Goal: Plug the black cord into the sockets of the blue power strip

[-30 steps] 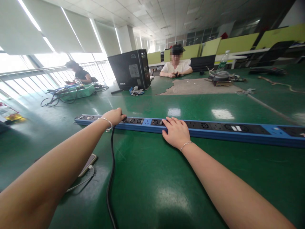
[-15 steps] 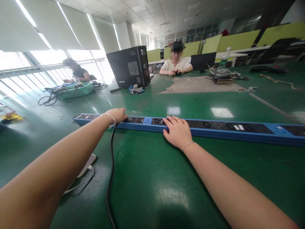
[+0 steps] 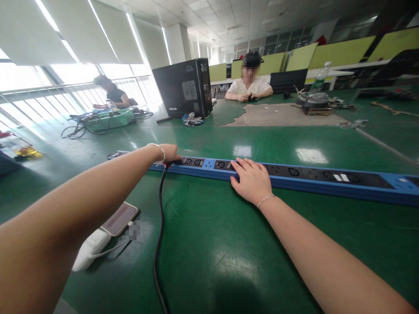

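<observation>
A long blue power strip (image 3: 307,184) with black socket panels lies across the green table. My left hand (image 3: 170,152) is closed around a black plug (image 3: 174,162) at the strip's left part. How deep the plug sits in a socket is hidden by my fingers. From it a black power cord (image 3: 159,226) runs down toward me. My right hand (image 3: 252,179) grips across the middle of the strip, thumb along the near side and fingers over the top toward the far edge.
A phone (image 3: 120,219) and a white power bank or adapter (image 3: 91,249) lie under my left forearm. Farther back are a black computer case (image 3: 180,89), gloves (image 3: 192,119), a green basket (image 3: 111,121) with cables and a bottle (image 3: 321,77). Two people sit beyond.
The view has shifted, so the strip and both hands appear farther right. My left arm is a little higher, uncovering more of the phone and the white block. Both hands keep their places on the strip.
</observation>
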Tool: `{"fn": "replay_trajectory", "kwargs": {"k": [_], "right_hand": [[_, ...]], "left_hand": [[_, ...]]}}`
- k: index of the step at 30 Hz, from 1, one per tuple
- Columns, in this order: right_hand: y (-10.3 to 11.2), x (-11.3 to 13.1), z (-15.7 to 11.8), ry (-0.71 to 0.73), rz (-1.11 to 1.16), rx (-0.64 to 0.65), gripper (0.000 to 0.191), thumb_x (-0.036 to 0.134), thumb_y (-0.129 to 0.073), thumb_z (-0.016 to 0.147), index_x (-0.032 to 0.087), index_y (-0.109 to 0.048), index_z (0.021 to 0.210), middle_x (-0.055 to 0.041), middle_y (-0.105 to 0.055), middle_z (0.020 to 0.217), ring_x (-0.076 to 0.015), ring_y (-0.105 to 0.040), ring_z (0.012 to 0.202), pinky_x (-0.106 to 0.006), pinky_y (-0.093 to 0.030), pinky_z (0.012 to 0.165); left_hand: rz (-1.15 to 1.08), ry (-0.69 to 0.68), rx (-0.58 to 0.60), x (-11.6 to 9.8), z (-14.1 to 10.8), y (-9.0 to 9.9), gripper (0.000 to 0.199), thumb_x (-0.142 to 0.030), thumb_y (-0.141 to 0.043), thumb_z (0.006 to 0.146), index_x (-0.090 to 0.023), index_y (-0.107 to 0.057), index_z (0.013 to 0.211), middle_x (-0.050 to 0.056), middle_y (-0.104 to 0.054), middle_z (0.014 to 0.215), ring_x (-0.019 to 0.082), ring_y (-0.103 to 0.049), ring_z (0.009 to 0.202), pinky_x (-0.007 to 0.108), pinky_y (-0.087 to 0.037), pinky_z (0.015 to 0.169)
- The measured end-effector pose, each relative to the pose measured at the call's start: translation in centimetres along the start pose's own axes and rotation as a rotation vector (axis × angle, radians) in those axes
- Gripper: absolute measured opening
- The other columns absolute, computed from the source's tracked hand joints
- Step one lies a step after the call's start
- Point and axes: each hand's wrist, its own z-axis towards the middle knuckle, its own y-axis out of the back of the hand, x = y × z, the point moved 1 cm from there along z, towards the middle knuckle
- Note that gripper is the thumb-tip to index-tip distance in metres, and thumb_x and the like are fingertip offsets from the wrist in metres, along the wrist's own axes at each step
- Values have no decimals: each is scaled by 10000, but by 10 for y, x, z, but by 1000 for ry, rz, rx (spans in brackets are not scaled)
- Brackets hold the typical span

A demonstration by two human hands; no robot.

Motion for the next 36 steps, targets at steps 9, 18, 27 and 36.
{"fn": "replay_trajectory", "kwargs": {"k": [9, 18, 27, 36], "right_hand": [[-1, 1, 0, 3, -9, 6, 456, 349, -442, 831, 206, -529, 1255, -61, -518, 1318, -248, -420, 1200, -404, -280, 974], [-1, 0, 0, 6, -3, -13, 449, 342, -444, 826, 198, -541, 1241, -66, -523, 1312, -248, -427, 1191, -402, -277, 971], [0, 1, 0, 4, -4, -12, 451, 344, -443, 828, 203, -539, 1245, -62, -523, 1312, -245, -422, 1198, -400, -280, 975], [0, 1, 1, -1, -1, 8, 455, 348, -443, 828, 206, -534, 1251, -64, -519, 1317, -247, -422, 1200, -401, -285, 971]], "left_hand": [[-65, 13, 125, 4, 3, -2, 582, -617, -359, 798, -155, -642, 1008, 79, -689, 609, 198, -636, 567, 266, -444, 621], [-54, 64, -45, -2, -2, -15, 592, -554, -291, 847, -120, -595, 1111, 98, -686, 646, 220, -654, 637, 281, -441, 703], [-194, 127, 14, -7, -4, -12, 512, -515, -353, 832, -123, -615, 1029, 93, -675, 615, 206, -625, 523, 281, -442, 571], [-131, 84, 48, -3, 4, -11, 523, -554, -359, 818, -147, -634, 999, 76, -663, 569, 203, -618, 550, 278, -438, 605]]}}
